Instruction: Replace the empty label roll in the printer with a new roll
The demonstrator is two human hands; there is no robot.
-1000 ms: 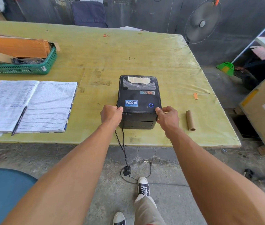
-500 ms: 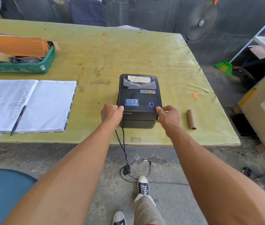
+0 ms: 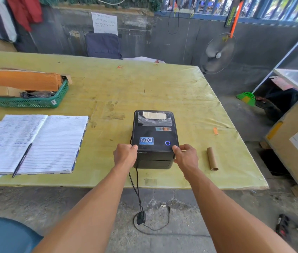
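A black label printer [image 3: 154, 136] stands near the front edge of the yellow-green table [image 3: 144, 92], its lid closed and a blue ring light lit on top. Through its top window a pale roll shows. My left hand [image 3: 125, 155] grips the printer's front left corner and my right hand [image 3: 185, 156] grips its front right corner, thumbs on the lid. A bare brown cardboard core [image 3: 212, 158] lies on the table just right of my right hand.
An open notebook [image 3: 35, 143] with a pen [image 3: 22, 160] lies at the left. A green basket [image 3: 29, 101] with cardboard stands behind it. The printer's cable [image 3: 135, 189] hangs to an adapter on the floor. A wooden crate [image 3: 296, 147] and a fan [image 3: 217, 53] stand at the right.
The view has tilted up, showing more of the back wall. Both hands stay on the printer's front corners; the printer has not moved.
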